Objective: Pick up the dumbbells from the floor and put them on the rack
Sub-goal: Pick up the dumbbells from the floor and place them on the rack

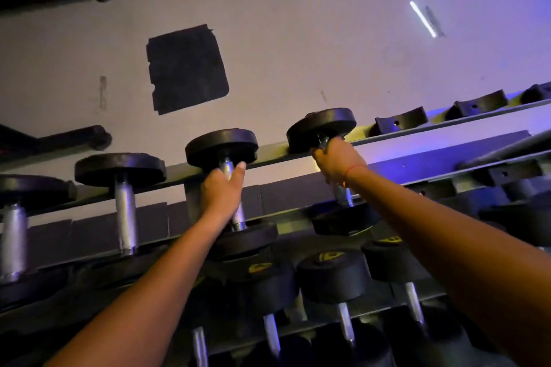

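Both bare forearms reach to the grey metal rack's top shelf. Each black round-headed, steel-handled dumbbell lies across it: left hand loosely wraps one handle, right hand grips the other. Releasing before the heads seat could let either roll off.

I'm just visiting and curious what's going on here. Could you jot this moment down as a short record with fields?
Setting: gym, dim purple light
Left hand: wrapped on the steel handle of a black round-headed dumbbell, top tier
Right hand: gripping a second black dumbbell beside it
Rack: grey metal, tiered
Empty black cradles: farther right
Lower tier: more dumbbells stored
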